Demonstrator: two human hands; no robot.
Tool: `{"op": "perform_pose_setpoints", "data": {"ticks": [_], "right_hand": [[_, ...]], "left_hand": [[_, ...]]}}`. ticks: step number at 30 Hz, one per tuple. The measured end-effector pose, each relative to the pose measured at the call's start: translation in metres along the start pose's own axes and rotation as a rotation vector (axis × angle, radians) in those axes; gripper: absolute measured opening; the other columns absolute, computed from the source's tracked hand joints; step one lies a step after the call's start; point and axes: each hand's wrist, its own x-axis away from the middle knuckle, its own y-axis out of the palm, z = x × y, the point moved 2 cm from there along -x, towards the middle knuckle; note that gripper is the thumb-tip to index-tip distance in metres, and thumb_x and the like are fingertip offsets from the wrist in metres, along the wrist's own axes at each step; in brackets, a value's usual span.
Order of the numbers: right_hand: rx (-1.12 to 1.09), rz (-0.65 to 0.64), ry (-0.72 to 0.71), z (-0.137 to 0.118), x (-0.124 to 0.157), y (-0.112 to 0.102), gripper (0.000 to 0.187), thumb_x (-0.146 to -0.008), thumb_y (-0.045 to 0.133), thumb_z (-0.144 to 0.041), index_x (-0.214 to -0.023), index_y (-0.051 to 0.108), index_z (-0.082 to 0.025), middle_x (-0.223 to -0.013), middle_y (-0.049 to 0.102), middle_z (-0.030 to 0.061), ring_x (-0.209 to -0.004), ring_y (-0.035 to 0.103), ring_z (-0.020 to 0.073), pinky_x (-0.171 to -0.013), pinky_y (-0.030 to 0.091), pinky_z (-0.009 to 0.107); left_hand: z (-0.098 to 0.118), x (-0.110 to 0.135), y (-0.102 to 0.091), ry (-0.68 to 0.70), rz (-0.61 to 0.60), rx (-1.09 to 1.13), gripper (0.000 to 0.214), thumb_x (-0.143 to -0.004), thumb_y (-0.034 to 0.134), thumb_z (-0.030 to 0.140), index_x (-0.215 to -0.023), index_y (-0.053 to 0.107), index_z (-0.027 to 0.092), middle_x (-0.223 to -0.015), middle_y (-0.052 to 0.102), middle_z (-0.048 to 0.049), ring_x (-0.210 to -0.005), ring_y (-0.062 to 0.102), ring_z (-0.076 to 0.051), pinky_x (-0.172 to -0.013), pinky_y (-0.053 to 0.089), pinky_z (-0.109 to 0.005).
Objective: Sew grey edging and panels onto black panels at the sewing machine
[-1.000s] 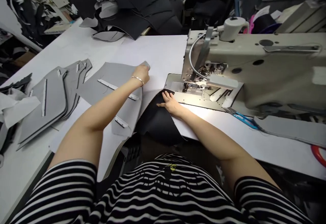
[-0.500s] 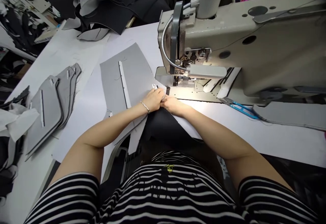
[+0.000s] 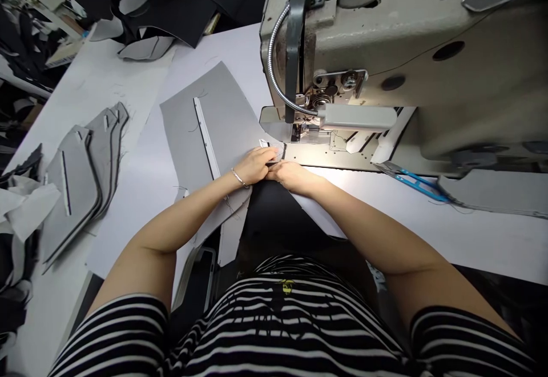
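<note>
White desk (image 3: 483, 240), sewing machine (image 3: 385, 51) on it. Grey panel (image 3: 222, 120) left of needle area, narrow end over black panel (image 3: 274, 211). Left hand (image 3: 256, 165) on that end; right hand (image 3: 295, 177) touching beside it; can't tell whether either grip is clamped.

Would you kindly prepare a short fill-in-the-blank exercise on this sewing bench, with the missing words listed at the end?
The left hand wears a ____ at its wrist.
The large panel under that hand is colored ____.
The scissors near the sewing machine have ____ handles.
Missing words: bracelet; gray; blue.
</note>
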Motion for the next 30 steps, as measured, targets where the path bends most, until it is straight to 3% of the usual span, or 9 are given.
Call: {"op": "perform_pose_setpoints", "data": {"ticks": [7,12,18,23,30], "right_hand": [[-0.020,-0.008,0.044,0.003,0.000,0.001,0.030,-0.088,0.043,-0.008,-0.101,0.068,-0.015,-0.105,0.068,0.0084,-0.100,0.059,0.0212,-0.087,0.043,0.031],[-0.001,-0.012,0.048,0.006,0.000,0.000,0.026,-0.086,0.044,-0.008,-0.090,0.068,-0.014,-0.096,0.068,0.0086,-0.094,0.059,0.0209,-0.085,0.044,0.032],[-0.039,0.039,0.027,0.022,0.006,-0.012,0.021,-0.084,0.046,-0.009,-0.085,0.066,-0.015,-0.094,0.069,0.0089,-0.092,0.060,0.0202,-0.084,0.045,0.031],[-0.054,0.067,0.033,0.033,0.017,-0.024,0.021,-0.082,0.044,-0.007,-0.081,0.064,-0.013,-0.089,0.069,0.0091,-0.082,0.060,0.0188,-0.075,0.043,0.028],[-0.062,0.063,0.058,0.033,0.019,-0.026,0.023,-0.079,0.042,-0.007,-0.080,0.064,-0.015,-0.092,0.069,0.0089,-0.080,0.059,0.0183,-0.072,0.042,0.028]], "left_hand": [[-0.001,-0.002,0.004,0.036,0.014,-0.007,0.041,-0.067,0.040,0.002,-0.100,0.060,0.016,-0.127,0.062,-0.0097,-0.114,0.058,-0.020,-0.102,0.045,-0.037],[0.001,-0.006,0.005,0.010,0.033,-0.034,0.037,-0.073,0.041,0.004,-0.102,0.062,0.014,-0.126,0.062,-0.0115,-0.110,0.058,-0.021,-0.099,0.046,-0.037],[0.006,-0.026,0.006,-0.039,0.073,-0.071,0.040,-0.079,0.043,0.007,-0.114,0.060,0.014,-0.114,0.067,-0.0092,-0.104,0.059,-0.021,-0.095,0.048,-0.035],[0.014,-0.047,0.005,-0.048,0.077,-0.075,0.029,-0.083,0.048,0.015,-0.108,0.062,0.014,-0.111,0.067,-0.0092,-0.103,0.059,-0.022,-0.095,0.047,-0.035],[0.016,-0.050,0.006,-0.024,0.097,-0.082,0.021,-0.085,0.052,0.022,-0.103,0.062,0.016,-0.110,0.067,-0.0094,-0.103,0.060,-0.023,-0.093,0.047,-0.035]]}}
